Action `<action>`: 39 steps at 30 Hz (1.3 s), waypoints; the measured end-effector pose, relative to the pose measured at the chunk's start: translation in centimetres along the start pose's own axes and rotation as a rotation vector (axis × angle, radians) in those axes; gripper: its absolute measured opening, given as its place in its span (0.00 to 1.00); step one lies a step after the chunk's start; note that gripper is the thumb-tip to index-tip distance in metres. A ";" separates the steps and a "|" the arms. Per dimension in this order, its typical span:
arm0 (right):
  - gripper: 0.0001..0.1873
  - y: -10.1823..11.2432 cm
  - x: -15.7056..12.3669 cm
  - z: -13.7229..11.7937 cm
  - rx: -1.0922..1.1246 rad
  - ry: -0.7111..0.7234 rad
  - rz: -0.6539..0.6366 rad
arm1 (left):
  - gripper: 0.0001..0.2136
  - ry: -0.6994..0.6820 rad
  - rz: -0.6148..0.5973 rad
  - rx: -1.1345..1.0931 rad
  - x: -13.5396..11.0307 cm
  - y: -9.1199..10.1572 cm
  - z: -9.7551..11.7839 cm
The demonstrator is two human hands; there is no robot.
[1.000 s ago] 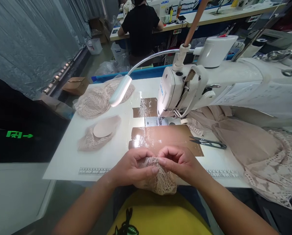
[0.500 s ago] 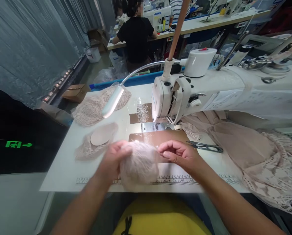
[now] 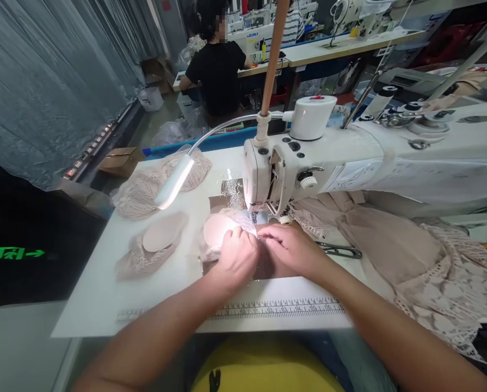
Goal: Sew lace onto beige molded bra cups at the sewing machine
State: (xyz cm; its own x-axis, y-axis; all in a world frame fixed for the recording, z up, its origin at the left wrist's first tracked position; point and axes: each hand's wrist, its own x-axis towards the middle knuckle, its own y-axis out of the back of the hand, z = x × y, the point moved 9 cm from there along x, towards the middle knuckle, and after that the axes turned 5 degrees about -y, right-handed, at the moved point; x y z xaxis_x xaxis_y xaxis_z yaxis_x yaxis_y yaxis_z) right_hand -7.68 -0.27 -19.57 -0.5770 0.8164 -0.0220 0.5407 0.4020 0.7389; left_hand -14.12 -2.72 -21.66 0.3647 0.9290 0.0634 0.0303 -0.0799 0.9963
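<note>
Under the needle area of the white sewing machine (image 3: 263,169) lies a beige lace cup piece (image 3: 219,231) with a smooth pale oval pad on top. My left hand (image 3: 239,253) is closed on its right side, knuckles up. The fingertips of my right hand (image 3: 288,245) pinch at the piece's right edge, close to the presser foot; the exact grip is partly hidden. Black thread snips (image 3: 341,250) lie beside my right wrist. A second lace piece with an oval pad (image 3: 161,234) rests to the left.
More lace pieces (image 3: 161,182) lie at the back left beneath a lit lamp (image 3: 176,182). Beige lace fabric (image 3: 402,245) is spread on the right. A printed ruler (image 3: 276,309) runs along the table's front edge. Beyond the table, a person in black (image 3: 219,76) sits at another machine.
The lace cup piece has moved from near the table's front up to the needle area and now lies pad side up. My left hand has moved right and forward, next to my right.
</note>
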 end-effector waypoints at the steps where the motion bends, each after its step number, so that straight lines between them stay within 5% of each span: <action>1: 0.15 -0.5 0.1 0.0 -0.048 0.018 0.001 | 0.09 -0.008 -0.004 0.004 -0.4 0.2 0.4; 4: 0.13 -2.2 0.0 0.3 -0.252 0.034 -0.034 | 0.11 -0.056 -0.037 -0.073 -1.6 1.7 0.4; 8: 0.10 -3.2 -0.4 0.0 -0.487 0.107 -0.018 | 0.17 -0.185 -0.225 -0.555 -2.5 2.7 -0.5; 11: 0.14 -3.3 -0.3 0.1 -0.561 0.120 0.020 | 0.14 -0.169 -0.084 -0.715 -1.9 3.1 -2.5; 13: 0.15 -3.2 -0.2 0.3 -0.598 0.112 0.044 | 0.12 -0.192 0.087 -0.635 -1.5 2.8 -3.4; 16: 0.17 -3.2 0.1 0.4 -0.634 0.104 0.078 | 0.14 -0.247 0.175 -0.458 -1.0 1.0 -3.4; 23: 0.22 -2.4 0.7 0.6 -0.607 0.014 0.123 | 0.14 -0.365 0.207 -0.352 0.3 0.5 -3.5; 39: 0.23 -2.3 0.6 0.3 -0.580 0.008 0.114 | 0.19 -0.320 0.139 -0.363 1.0 -0.3 -5.0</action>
State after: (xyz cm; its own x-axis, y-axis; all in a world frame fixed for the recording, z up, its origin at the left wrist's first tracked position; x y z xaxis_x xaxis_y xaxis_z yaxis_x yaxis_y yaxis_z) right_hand -9.13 -0.60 -21.45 -0.5410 0.8370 0.0825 0.1780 0.0180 0.9839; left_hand -18.42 0.02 -21.59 0.6113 0.7565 0.2326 -0.3434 -0.0112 0.9391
